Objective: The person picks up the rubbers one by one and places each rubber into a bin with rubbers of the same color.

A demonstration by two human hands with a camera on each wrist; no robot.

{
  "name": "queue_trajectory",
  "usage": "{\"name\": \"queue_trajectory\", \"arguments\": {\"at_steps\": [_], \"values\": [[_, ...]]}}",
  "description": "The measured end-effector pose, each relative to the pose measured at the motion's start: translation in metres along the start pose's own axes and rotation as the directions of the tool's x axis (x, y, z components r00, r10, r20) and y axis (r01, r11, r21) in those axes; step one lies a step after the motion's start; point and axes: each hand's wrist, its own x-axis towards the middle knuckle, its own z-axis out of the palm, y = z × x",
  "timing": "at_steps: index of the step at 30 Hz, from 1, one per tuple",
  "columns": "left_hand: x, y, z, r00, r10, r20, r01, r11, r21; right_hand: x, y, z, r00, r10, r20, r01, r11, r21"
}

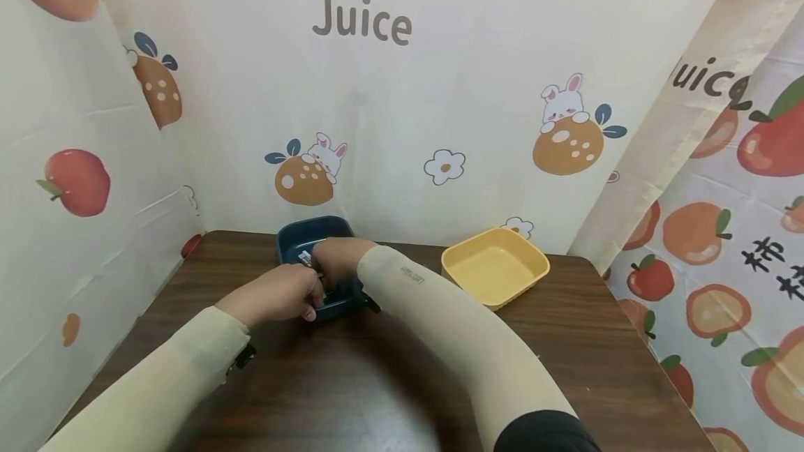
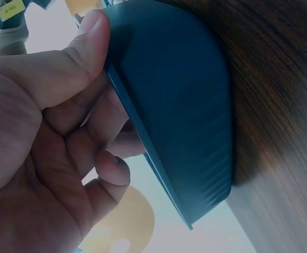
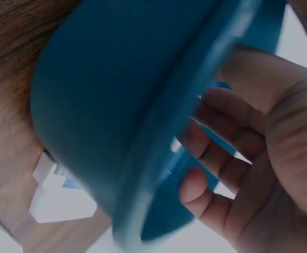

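Observation:
A dark blue plastic basin (image 1: 303, 229) stands at the back left of the table. My left hand (image 1: 279, 293) is at its near rim; in the left wrist view the thumb (image 2: 92, 39) lies against the rim and the other fingers curl inside, gripping the wall. My right hand (image 1: 342, 258) reaches over the right rim, with its fingers (image 3: 195, 139) bent down inside the basin. A small white item with dark markings (image 1: 305, 257) shows beside that hand in the basin. Whether the right fingers hold anything I cannot tell.
A yellow basin (image 1: 495, 264) stands to the right at the back of the brown wooden table (image 1: 565, 340). Beside the blue basin, the right wrist view shows a white block-like object (image 3: 63, 203) and another white piece (image 3: 0, 237). A fruit-printed curtain (image 1: 402, 110) surrounds the table.

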Motion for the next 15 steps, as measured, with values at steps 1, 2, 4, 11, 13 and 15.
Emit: {"name": "queue_trajectory", "arguments": {"at_steps": [1, 2, 4, 11, 13, 15], "values": [[0.000, 0.000, 0.000, 1.000, 0.000, 0.002, 0.000, 1.000, 0.011, -0.004, 0.001, -0.001, 1.000, -0.001, -0.024, 0.001, 1.000, -0.003], [0.001, 0.000, 0.000, 1.000, -0.008, 0.005, 0.008, 1.000, 0.019, -0.007, 0.002, -0.002, 0.999, -0.001, -0.051, 0.001, 1.000, -0.006], [0.002, 0.000, 0.000, 1.000, -0.022, 0.011, 0.021, 0.999, 0.028, -0.015, 0.006, -0.005, 0.995, -0.003, -0.103, 0.002, 1.000, -0.008], [0.003, 0.000, 0.001, 0.999, -0.045, 0.031, 0.044, 0.998, 0.051, -0.057, 0.034, -0.015, 0.968, 0.105, -0.226, -0.056, 0.975, 0.215], [0.003, 0.000, 0.001, 0.999, -0.038, 0.029, 0.036, 0.997, 0.065, -0.070, 0.045, -0.017, 0.951, 0.143, -0.273, -0.062, 0.957, 0.285], [0.003, 0.001, 0.001, 0.999, -0.025, 0.023, 0.023, 0.997, 0.079, -0.080, 0.057, -0.018, 0.931, 0.179, -0.318, -0.073, 0.945, 0.319]]}}
